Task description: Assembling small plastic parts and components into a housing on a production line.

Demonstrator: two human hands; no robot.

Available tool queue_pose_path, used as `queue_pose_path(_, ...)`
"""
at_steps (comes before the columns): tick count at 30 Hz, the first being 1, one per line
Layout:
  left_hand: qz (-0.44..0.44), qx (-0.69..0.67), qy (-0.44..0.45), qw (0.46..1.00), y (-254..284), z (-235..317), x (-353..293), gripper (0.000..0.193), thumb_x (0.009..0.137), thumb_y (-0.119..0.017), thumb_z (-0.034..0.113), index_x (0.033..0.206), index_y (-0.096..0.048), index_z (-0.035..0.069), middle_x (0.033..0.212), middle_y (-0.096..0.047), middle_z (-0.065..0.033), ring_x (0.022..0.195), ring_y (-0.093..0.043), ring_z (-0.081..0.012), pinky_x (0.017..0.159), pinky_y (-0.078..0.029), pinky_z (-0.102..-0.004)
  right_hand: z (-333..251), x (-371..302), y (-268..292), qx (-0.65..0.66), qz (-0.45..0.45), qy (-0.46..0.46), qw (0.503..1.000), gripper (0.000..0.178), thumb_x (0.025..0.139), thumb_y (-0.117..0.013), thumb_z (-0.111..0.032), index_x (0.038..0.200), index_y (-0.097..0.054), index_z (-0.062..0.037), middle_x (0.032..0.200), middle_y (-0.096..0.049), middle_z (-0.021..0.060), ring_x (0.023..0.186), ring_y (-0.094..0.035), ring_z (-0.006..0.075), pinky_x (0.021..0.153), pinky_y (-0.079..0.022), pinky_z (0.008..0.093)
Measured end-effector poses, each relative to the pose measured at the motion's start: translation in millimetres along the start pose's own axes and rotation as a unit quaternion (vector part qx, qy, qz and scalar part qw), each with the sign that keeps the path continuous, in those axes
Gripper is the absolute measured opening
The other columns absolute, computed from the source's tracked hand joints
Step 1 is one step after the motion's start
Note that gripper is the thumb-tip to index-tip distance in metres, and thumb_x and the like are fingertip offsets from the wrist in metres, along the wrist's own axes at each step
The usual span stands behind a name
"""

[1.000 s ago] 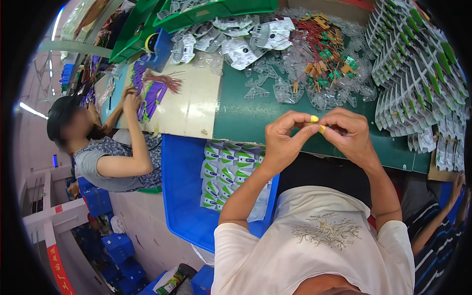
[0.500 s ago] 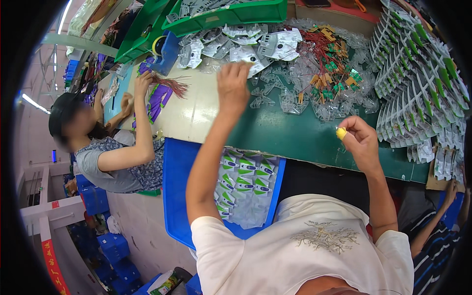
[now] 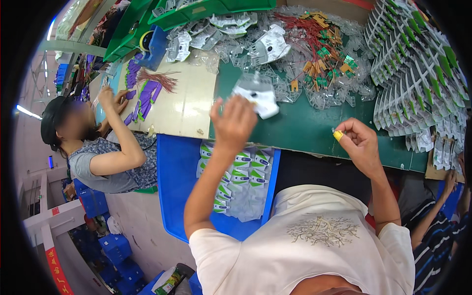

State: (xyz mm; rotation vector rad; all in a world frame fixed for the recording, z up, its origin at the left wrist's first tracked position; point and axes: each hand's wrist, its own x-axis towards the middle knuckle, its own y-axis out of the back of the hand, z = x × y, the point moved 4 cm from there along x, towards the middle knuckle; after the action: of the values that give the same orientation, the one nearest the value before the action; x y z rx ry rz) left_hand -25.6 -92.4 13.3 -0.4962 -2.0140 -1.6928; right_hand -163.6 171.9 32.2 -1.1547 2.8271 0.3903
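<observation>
My left hand has its fingers at the near left edge of a white plastic housing with a dark round spot. The fingers partly cover the housing, which is blurred by motion and lies over the green worktop; it appears gripped at that edge. My right hand is closed in a pinch above the worktop's front edge. Yellow wrapping covers its thumb tip. A tiny clear or shiny bit shows at the fingertips, too small to name.
Behind my hands lie more white housings, clear plastic pieces and red-wired green circuit boards. Stacked white-and-green shells rise at right. A blue bin holds finished-looking shells below. A co-worker handles purple pieces at left.
My left hand has drawn the white housing from the pile toward me. My right hand has stayed nearly in place, still pinching. The co-worker's hands have moved nearer their body.
</observation>
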Motion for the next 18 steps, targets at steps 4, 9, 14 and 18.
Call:
queue_pose_path(4,0.015,-0.092,0.006,0.996,23.6,75.8,-34.4,0.017,0.078,-0.073,0.017,0.095,-0.07,0.015,0.095,-0.066,0.0005,0.103,-0.064,-0.0171,0.107,-0.025,-0.0466,-5.9,6.1,-2.0,-0.064,-0.015,0.028,0.997,0.005,0.088,-0.064,-0.001,0.093,-0.065,0.0004,0.076,-0.058,-0.002,0.059,-0.043,0.0004,0.051,-0.034,0.0203)
queue_pose_path(9,-0.002,-0.129,0.024,0.991,17.7,113.7,-40.8,0.029,0.074,-0.081,0.022,0.1,-0.07,0.015,0.101,-0.066,0.0004,0.108,-0.061,-0.0195,0.106,-0.025,-0.047,-13.1,16.8,-23.7,-0.197,-0.062,0.188,0.96,0.008,0.083,-0.064,-0.001,0.091,-0.064,-0.0004,0.079,-0.059,0.0076,0.057,-0.054,0.0172,0.054,-0.043,0.0309)
queue_pose_path(14,-0.059,-0.197,0.041,0.978,3.9,116.5,-36.9,0.037,0.075,-0.08,0.025,0.106,-0.067,0.01,0.111,-0.065,-0.0046,0.114,-0.058,-0.0243,0.104,-0.03,-0.0485,-5.2,32.0,-58.5,-0.314,-0.065,0.333,0.887,0.01,0.08,-0.067,-0.006,0.082,-0.058,-0.0029,0.082,-0.057,0.0107,0.071,-0.062,0.0294,0.059,-0.05,0.0418)
queue_pose_path(18,-0.075,-0.195,0.028,0.977,4.0,118.1,-34.7,0.036,0.073,-0.08,0.022,0.104,-0.067,0.008,0.111,-0.064,-0.0063,0.113,-0.058,-0.0256,0.101,-0.036,-0.0473,6.5,35.6,-74.3,-0.404,-0.102,0.356,0.836,0.012,0.078,-0.068,-0.006,0.085,-0.059,-0.003,0.085,-0.056,0.0102,0.075,-0.064,0.0294,0.059,-0.051,0.0425)
